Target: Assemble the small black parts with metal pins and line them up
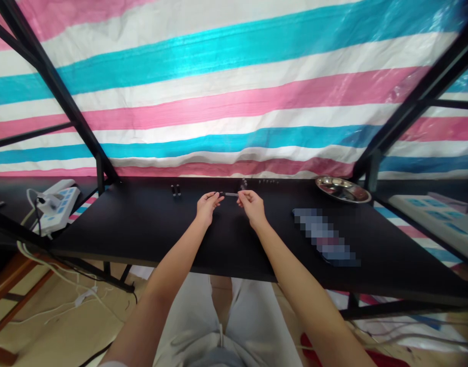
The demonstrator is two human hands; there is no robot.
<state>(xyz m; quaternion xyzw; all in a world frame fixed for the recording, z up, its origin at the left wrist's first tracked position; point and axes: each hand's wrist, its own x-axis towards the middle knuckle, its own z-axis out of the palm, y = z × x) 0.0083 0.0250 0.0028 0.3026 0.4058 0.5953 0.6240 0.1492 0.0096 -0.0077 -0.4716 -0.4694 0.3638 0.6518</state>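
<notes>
A thin, pen-like stick (230,194) stretches level between my two hands, above the far half of the black table (142,229). It is dark toward the left and greyish toward the right; its exact kind is too small to make out. My left hand (207,208) pinches the dark end, while my right hand (253,206) has its fingers closed on the grey end. Left of my hands lie two short black pieces with pale ends (175,190). Just beyond my right fingers is a cluster of small clear pieces (244,182).
Several tiny pale pieces (269,182) line the table's back edge. A shiny metal dish (342,189) sits at the back right, with a blurred blue packet (325,237) nearer. Black frame bars rise at both sides; a white power strip (60,210) is at left.
</notes>
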